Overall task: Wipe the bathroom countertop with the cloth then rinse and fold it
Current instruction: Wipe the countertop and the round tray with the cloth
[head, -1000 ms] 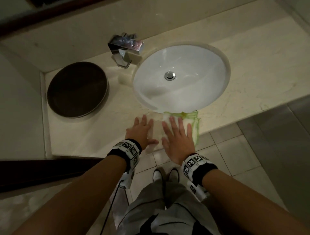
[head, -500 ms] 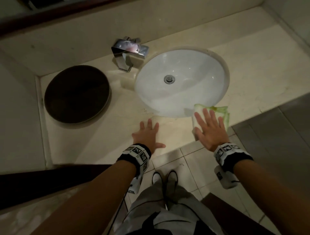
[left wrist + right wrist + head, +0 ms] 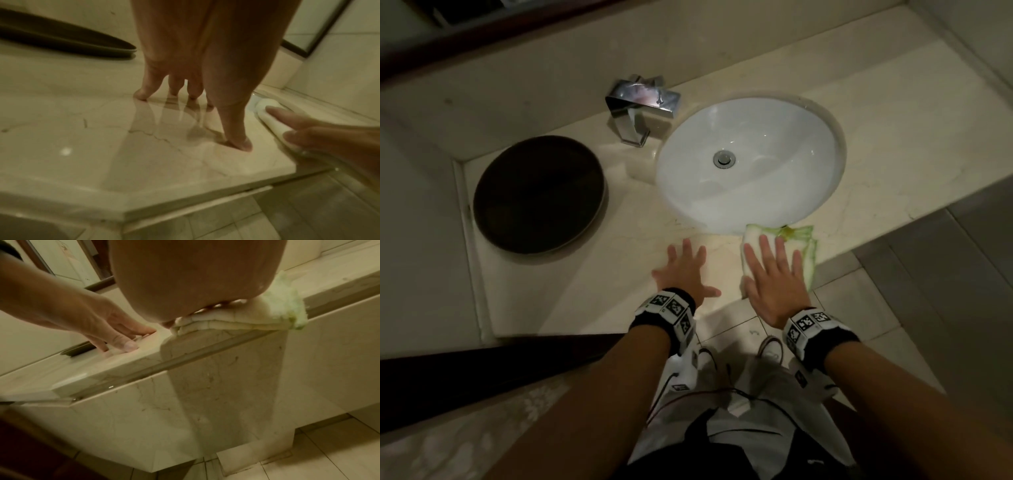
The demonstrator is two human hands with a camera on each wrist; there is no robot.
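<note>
A folded white cloth with a green edge (image 3: 804, 245) lies on the beige marble countertop (image 3: 592, 294) at its front edge, just below the sink. My right hand (image 3: 774, 270) presses flat on the cloth with straight, spread fingers. In the right wrist view the cloth (image 3: 283, 305) sticks out past my palm in stacked layers. My left hand (image 3: 685, 270) rests flat on the bare counter to the left of the cloth, fingers spread; in the left wrist view its fingertips (image 3: 141, 95) touch the glossy stone.
The white oval sink (image 3: 784, 137) is set into the counter, with a chrome faucet (image 3: 640, 102) at its back left. A dark round tray (image 3: 537, 195) sits at the counter's left end. The tiled floor (image 3: 859, 308) lies below the front edge.
My right hand slid the cloth to the right along the front edge, away from my left hand, then came a little back left. The left hand stayed flat on the counter.
</note>
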